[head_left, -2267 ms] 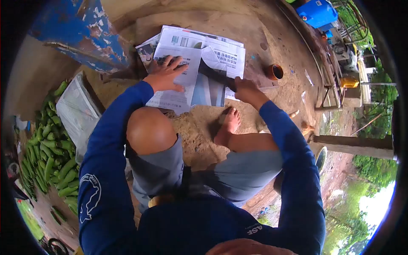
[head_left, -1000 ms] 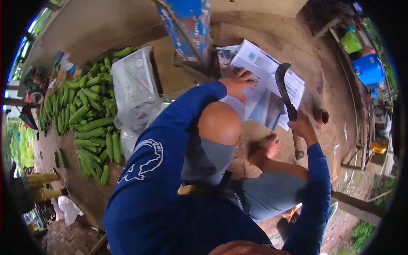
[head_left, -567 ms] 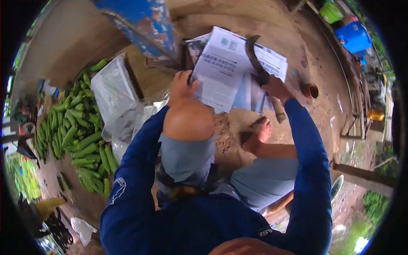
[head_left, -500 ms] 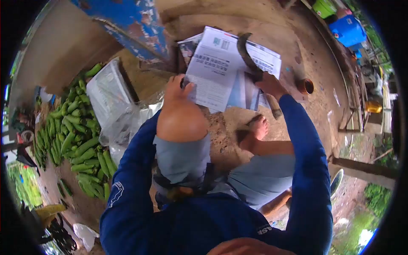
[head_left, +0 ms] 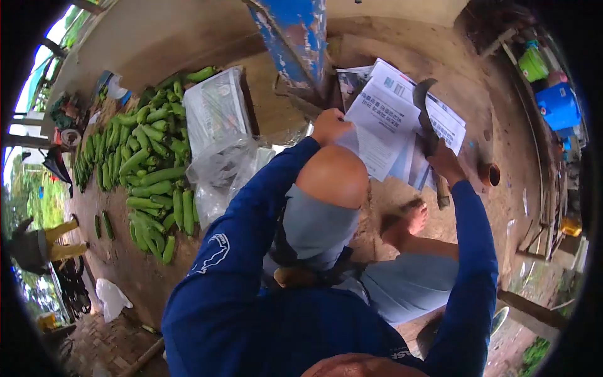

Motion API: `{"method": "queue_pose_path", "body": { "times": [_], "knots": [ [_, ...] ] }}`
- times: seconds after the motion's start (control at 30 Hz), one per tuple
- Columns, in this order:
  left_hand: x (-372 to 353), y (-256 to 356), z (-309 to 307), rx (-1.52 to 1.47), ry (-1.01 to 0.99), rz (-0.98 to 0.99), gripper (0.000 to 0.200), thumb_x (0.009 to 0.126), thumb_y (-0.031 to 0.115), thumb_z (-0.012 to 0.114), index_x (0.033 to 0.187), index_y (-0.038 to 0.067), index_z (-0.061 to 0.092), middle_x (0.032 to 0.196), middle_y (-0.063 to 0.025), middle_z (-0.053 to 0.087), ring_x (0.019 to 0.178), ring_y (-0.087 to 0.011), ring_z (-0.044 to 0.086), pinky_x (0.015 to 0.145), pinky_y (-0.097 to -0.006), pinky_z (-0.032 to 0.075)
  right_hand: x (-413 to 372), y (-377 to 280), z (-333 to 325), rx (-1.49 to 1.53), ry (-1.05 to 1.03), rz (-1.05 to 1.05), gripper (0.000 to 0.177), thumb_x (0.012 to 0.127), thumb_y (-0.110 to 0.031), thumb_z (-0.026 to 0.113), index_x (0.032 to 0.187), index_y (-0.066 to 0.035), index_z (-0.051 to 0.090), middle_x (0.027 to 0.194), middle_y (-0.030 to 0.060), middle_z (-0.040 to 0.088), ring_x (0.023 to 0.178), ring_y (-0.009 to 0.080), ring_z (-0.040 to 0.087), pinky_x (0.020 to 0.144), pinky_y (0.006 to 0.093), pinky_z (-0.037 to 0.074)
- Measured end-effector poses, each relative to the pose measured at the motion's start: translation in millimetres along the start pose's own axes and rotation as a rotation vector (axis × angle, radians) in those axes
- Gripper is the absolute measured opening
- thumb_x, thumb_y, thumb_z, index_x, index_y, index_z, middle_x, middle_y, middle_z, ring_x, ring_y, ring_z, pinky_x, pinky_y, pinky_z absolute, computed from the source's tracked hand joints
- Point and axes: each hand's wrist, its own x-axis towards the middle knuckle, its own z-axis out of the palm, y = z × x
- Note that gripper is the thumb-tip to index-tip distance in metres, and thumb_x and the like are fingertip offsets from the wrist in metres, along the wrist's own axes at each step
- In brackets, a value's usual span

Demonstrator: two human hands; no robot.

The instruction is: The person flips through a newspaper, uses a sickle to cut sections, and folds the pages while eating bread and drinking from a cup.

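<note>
A curved sickle (head_left: 424, 113) with a dark blade lies over printed newspaper sheets (head_left: 383, 113), its tip pointing up and away. My right hand (head_left: 446, 164) is closed round it near the lower end of the blade. At the left edge of the sheets is my left hand (head_left: 331, 127), fingers together on the paper's edge; the fingertips are partly hard to make out. Just below that hand rises my bent knee. To the left, clear plastic (head_left: 223, 169) lies beside a wrapped stack of newspaper (head_left: 217, 113).
A large heap of green vegetables (head_left: 151, 157) covers the ground at left. A blue peeling post (head_left: 295, 44) stands beyond my left hand. A brown pot (head_left: 489, 174) is right of the sickle. Blue (head_left: 558, 105) and green (head_left: 532, 65) containers are at far right. A person (head_left: 47, 245) is at far left.
The view has swung left, so the scene sits further right. My left hand has moved from beside my knee to the left edge of the sheets. My right hand still holds the sickle.
</note>
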Motion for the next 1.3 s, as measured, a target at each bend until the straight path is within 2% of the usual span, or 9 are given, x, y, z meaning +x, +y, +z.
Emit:
{"method": "queue_pose_path", "body": {
  "times": [0.23,0.43,0.6,0.8,1.07,1.1,1.17,1.27,1.3],
  "knots": [
    [-6,-13,1,-0.089,-0.009,-0.020,0.035,0.072,0.026,0.083,0.093,0.000,0.072,0.095,-0.0184,0.073,0.091,-0.0313,0.071,0.081,-0.0404,0.055,0,-6,-6,-0.040,-0.048,0.032,0.091,0.084,-0.027,0.069,0.154,0.009,0.024,0.126,0.0368,0.062,0.120,0.0477,0.062,0.104,0.0489,0.049],
    [-18,-42,-11,-0.314,0.025,0.106,0.025,0.084,0.022,0.077,0.090,0.001,0.064,0.087,-0.0114,0.066,0.076,-0.0224,0.063,0.071,-0.0362,0.052,2,-9,-6,-0.085,-0.095,0.078,0.093,0.084,-0.028,0.070,0.155,0.007,0.021,0.122,0.0365,0.063,0.117,0.0484,0.062,0.102,0.0498,0.051],
    [-57,-67,-55,-0.579,0.011,-0.139,0.015,0.099,0.015,0.063,0.111,0.007,0.060,0.090,-0.0005,0.061,0.078,-0.0089,0.056,0.066,-0.0288,0.049,4,5,-3,-0.064,-0.081,-0.003,0.088,0.085,-0.027,0.072,0.150,0.009,0.025,0.118,0.0373,0.064,0.112,0.0503,0.063,0.096,0.0536,0.052],
    [-140,-65,-138,-0.710,0.149,-0.267,0.021,0.101,0.013,0.061,0.120,0.004,0.062,0.097,0.0018,0.063,0.082,-0.0072,0.055,0.072,-0.0235,0.047,7,7,4,-0.029,-0.059,0.048,0.089,0.084,-0.025,0.073,0.151,0.007,0.025,0.118,0.0379,0.064,0.113,0.0510,0.063,0.097,0.0537,0.052],
    [-200,-165,-239,-0.665,0.523,-0.536,0.010,0.102,0.020,0.059,0.103,0.011,0.062,0.072,0.0052,0.050,0.060,-0.0045,0.049,0.052,-0.0236,0.037,3,1,-3,-0.007,-0.059,0.082,0.087,0.086,-0.024,0.073,0.154,0.004,0.026,0.121,0.0351,0.065,0.116,0.0503,0.062,0.098,0.0525,0.052],
    [-200,-203,-258,-0.153,0.548,-0.256,0.010,0.101,0.019,0.059,0.102,0.010,0.063,0.072,0.0026,0.052,0.062,-0.0076,0.051,0.054,-0.0263,0.040,6,5,-2,-0.014,-0.054,0.071,0.087,0.086,-0.024,0.072,0.154,0.004,0.026,0.122,0.0353,0.064,0.117,0.0501,0.061,0.098,0.0523,0.052],
    [-188,-225,-278,0.017,0.644,-0.108,0.009,0.100,0.016,0.059,0.101,0.007,0.062,0.070,0.0017,0.054,0.056,-0.0107,0.050,0.050,-0.0298,0.040,12,14,3,-0.035,-0.059,0.046,0.085,0.086,-0.022,0.072,0.154,0.003,0.027,0.124,0.0358,0.063,0.118,0.0498,0.061,0.098,0.0519,0.052],
    [-153,-218,-317,-0.615,0.702,-0.326,0.008,0.099,0.015,0.059,0.101,0.007,0.061,0.068,0.0029,0.054,0.049,-0.0117,0.047,0.044,-0.0309,0.038,5,11,3,-0.040,-0.066,0.029,0.087,0.087,-0.022,0.072,0.155,0.003,0.025,0.128,0.0359,0.061,0.119,0.0492,0.060,0.099,0.0508,0.051],
    [-142,-230,-329,-0.490,0.700,-0.159,0.008,0.099,0.014,0.059,0.101,0.007,0.061,0.068,0.0032,0.054,0.049,-0.0116,0.047,0.044,-0.0304,0.037,4,9,2,-0.057,-0.055,0.021,0.088,0.087,-0.023,0.072,0.156,0.004,0.024,0.128,0.0357,0.061,0.120,0.0491,0.060,0.100,0.0506,0.051]
  ]
}}
